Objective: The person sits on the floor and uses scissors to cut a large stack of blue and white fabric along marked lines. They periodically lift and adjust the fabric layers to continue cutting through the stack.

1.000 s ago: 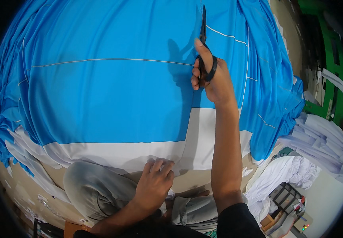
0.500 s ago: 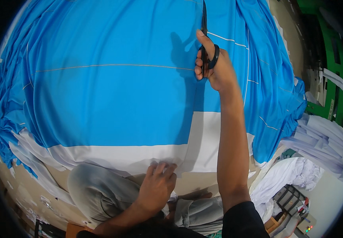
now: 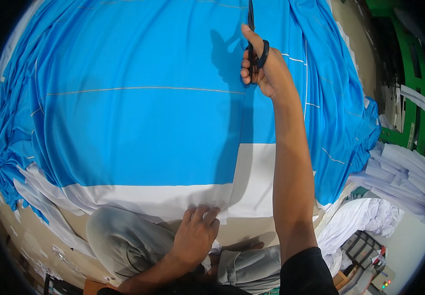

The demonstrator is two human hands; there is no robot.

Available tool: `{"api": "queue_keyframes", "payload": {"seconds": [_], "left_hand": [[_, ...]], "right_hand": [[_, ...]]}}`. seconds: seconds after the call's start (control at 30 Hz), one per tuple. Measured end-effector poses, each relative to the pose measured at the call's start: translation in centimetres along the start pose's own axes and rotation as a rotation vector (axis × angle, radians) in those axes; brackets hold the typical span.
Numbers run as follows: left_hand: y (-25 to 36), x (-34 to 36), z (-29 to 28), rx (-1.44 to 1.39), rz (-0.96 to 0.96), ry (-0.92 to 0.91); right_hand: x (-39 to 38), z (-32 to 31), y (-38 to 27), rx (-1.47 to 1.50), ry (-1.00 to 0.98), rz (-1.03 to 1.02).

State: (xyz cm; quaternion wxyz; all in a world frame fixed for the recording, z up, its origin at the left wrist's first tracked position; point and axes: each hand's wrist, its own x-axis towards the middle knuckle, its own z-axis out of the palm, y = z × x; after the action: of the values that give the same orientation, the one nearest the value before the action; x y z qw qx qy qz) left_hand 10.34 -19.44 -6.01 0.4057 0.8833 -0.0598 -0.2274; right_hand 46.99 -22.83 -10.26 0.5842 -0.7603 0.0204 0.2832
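Observation:
A wide sheet of bright blue fabric (image 3: 138, 132) with a white border (image 3: 138, 197) lies spread in front of me. My right hand (image 3: 266, 71) is closed round black-handled scissors (image 3: 251, 19), thumb through one loop, with the blades pointing away from me. Behind the scissors a straight cut runs toward me through the blue and the white border. My left hand (image 3: 195, 235) lies at the near edge of the white border, left of the cut, its bent fingers gripping that edge; the thumb is hidden. Thin pale lines cross the blue.
My bent legs in grey jeans (image 3: 119, 233) are just below the fabric's near edge. At the right are piled white cloth (image 3: 399, 169), a green metal frame (image 3: 411, 73) and a dark crate (image 3: 362, 250). White scraps (image 3: 57, 250) lie on the floor at the left.
My right hand and the scissors have moved farther away from me along the cut. The fabric sits slightly lower in view. My left hand has stayed at the near edge.

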Motion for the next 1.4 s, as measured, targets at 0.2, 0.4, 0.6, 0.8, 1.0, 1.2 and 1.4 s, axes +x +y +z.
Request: {"api": "queue_keyframes", "payload": {"seconds": [0.2, 0.4, 0.6, 0.8, 1.0, 1.2, 1.4], "left_hand": [[0.0, 0.0, 0.0, 0.005, 0.002, 0.008], [-0.1, 0.0, 0.2, 0.02, 0.007, -0.002], [-0.1, 0.0, 0.1, 0.017, 0.021, 0.013], [-0.2, -0.2, 0.3, 0.011, 0.031, 0.051], [-0.2, -0.1, 0.1, 0.007, 0.038, 0.058], [-0.2, -0.2, 0.2, -0.003, 0.028, 0.068], [-0.2, -0.2, 0.2, -0.012, 0.019, 0.057]], "right_hand": [[0.4, 0.4, -0.1, -0.04, 0.024, -0.003], [1.6, 0.1, -0.7, 0.028, -0.001, 0.011], [3.2, 0.0, -1.8, 0.021, -0.003, 0.027], [3.3, 0.4, -1.7, -0.041, 0.011, 0.041], [5.3, -0.5, -2.6, 0.046, -0.041, 0.023], [6.9, -0.6, -3.3, 0.013, -0.049, 0.003], [7.0, -0.1, -3.1, -0.064, -0.034, -0.004]]}}
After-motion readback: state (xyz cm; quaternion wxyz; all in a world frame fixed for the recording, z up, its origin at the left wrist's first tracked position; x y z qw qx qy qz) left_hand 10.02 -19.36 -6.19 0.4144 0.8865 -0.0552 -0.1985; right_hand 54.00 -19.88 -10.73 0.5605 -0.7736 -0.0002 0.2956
